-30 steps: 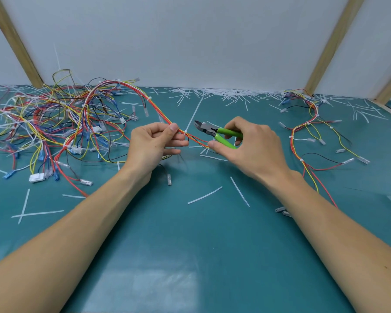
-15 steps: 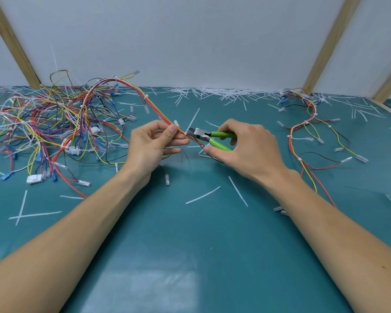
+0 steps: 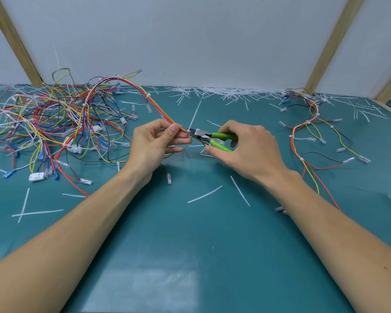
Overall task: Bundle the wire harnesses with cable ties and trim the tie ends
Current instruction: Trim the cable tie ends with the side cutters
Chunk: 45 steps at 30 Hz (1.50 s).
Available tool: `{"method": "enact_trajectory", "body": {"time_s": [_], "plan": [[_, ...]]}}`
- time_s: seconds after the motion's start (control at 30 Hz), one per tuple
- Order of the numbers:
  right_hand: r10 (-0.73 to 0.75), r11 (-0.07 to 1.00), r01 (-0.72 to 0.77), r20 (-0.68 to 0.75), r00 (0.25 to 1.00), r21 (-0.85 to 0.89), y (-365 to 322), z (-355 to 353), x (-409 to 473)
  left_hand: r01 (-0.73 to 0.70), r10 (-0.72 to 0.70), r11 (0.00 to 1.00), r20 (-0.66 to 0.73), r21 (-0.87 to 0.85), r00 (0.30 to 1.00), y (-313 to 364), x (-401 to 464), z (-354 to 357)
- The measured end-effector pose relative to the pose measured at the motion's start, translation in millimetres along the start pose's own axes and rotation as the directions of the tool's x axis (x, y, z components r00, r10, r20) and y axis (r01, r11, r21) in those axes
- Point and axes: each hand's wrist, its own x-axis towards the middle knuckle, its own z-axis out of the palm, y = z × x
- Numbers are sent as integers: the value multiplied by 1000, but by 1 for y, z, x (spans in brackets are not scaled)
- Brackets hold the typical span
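L hand (image 3: pixel 155 143) pinching wire harness (image 3: pixel 158 108), R hand (image 3: pixel 244 147) gripping green cutters (image 3: pixel 209 138), tie head hidden behind tips

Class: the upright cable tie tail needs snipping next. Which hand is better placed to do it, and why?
The right hand: it holds the green-handled cutters, tips at the tie tail. The left hand pinches the wire bundle.

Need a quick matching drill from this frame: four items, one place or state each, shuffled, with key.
Items:
1. cutters
2. wire bundle
3. tangled harness pile
4. tied harness

Places:
A. heaped at the table's left
B. pinched in the left hand
C. lying at the table's right
D. gripped in the right hand

Pairs: 1-D, 2-B, 3-A, 4-C
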Motion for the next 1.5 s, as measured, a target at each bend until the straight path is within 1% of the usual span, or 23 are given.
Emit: {"method": "enact_trajectory", "body": {"time_s": [0.4,0.53,0.6,0.67,0.93,1.3,1.5], "plan": [[45,999,-45,36,998,-3,-3,-1,0,-31,31,998,16,63,999,0,0,4],[86,993,-96,130,988,71,-3,2,0,-35,35,997,1,69,999,-1,0,4],[89,985,-114,186,978,129,-4,4,0,-23,23,998,-4,66,1000,-1,0,3],[82,980,-118,213,974,162,-4,5,-1,-6,6,999,-8,43,1000,-1,0,3],[126,965,-165,190,974,204,-3,4,1,36,-33,995,28,-88,999,0,-2,5],[112,963,-161,226,968,214,-5,4,2,58,-56,997,30,-44,998,1,-1,3],[99,970,-142,213,972,197,-3,8,3,62,-61,998,25,-27,998,-1,-1,3]]}}
